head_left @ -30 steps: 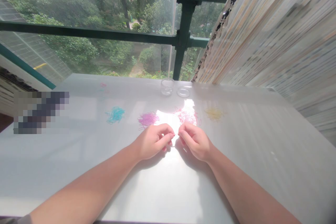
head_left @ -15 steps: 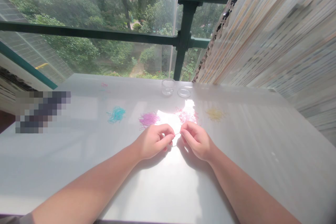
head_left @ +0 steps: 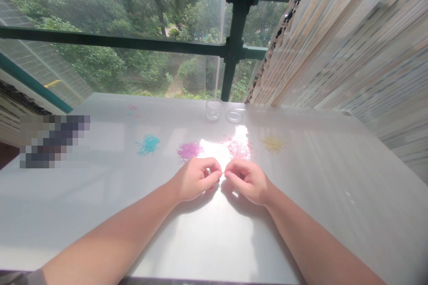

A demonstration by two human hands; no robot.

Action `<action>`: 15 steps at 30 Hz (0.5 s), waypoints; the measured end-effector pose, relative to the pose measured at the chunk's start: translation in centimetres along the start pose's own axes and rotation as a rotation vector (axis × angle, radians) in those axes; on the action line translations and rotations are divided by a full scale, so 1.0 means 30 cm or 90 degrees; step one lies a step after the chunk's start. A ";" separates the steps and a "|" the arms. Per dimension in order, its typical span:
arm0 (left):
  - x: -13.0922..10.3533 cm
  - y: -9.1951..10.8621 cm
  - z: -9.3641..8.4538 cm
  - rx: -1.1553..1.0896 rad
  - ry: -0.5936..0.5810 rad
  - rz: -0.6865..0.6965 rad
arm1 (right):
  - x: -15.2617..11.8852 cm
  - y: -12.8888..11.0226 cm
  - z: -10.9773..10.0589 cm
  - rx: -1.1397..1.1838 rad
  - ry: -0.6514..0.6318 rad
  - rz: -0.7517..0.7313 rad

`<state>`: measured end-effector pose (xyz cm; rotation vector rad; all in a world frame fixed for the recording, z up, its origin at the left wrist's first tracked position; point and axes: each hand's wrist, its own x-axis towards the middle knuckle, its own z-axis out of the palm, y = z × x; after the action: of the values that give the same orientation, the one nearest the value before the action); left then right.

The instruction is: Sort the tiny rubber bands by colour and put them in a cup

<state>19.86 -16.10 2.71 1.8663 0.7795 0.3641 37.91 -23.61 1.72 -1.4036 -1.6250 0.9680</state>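
Observation:
Over the sunlit middle of the white table (head_left: 192,236), my two hands meet almost fingertip to fingertip. My left hand (head_left: 197,180) is closed in a pinch of thumb and forefinger. Facing it, my right hand (head_left: 248,180) pinches in the same way. Between them is a thin pale strand, of which hardly anything shows now. Just beyond my fingers lie a purple pile (head_left: 189,151) and a pink pile (head_left: 239,148) of fine, thread-like pieces. A turquoise pile (head_left: 148,145) lies farther left and a yellow pile (head_left: 274,144) farther right.
Near the table's far edge stands a clear round container (head_left: 213,111), with a clear round lid (head_left: 234,116) beside it. A few small pink pieces (head_left: 133,107) lie at the back left. Behind the table is a window with a green frame (head_left: 234,40); a striped curtain (head_left: 334,40) hangs right.
My right hand has moved slightly left, closing the gap between the fingertips. The strand that was stretched between them is now mostly hidden. My left hand has stayed nearly still.

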 end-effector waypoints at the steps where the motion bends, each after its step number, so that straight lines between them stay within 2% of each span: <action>1: 0.000 -0.002 0.002 0.001 0.001 0.002 | 0.001 -0.001 -0.001 -0.014 0.004 -0.006; 4: 0.000 -0.004 0.004 0.000 0.003 0.007 | 0.001 -0.002 -0.004 -0.010 0.004 -0.007; 9: -0.002 0.000 -0.001 0.005 0.003 0.004 | -0.006 -0.006 -0.006 0.103 -0.055 0.031; 15: -0.009 0.010 -0.016 0.001 -0.035 0.014 | -0.001 -0.001 -0.008 0.003 0.018 0.018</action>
<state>19.50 -16.02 3.20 1.8795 0.7231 0.3239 38.12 -23.62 1.86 -1.4341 -1.5850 0.9630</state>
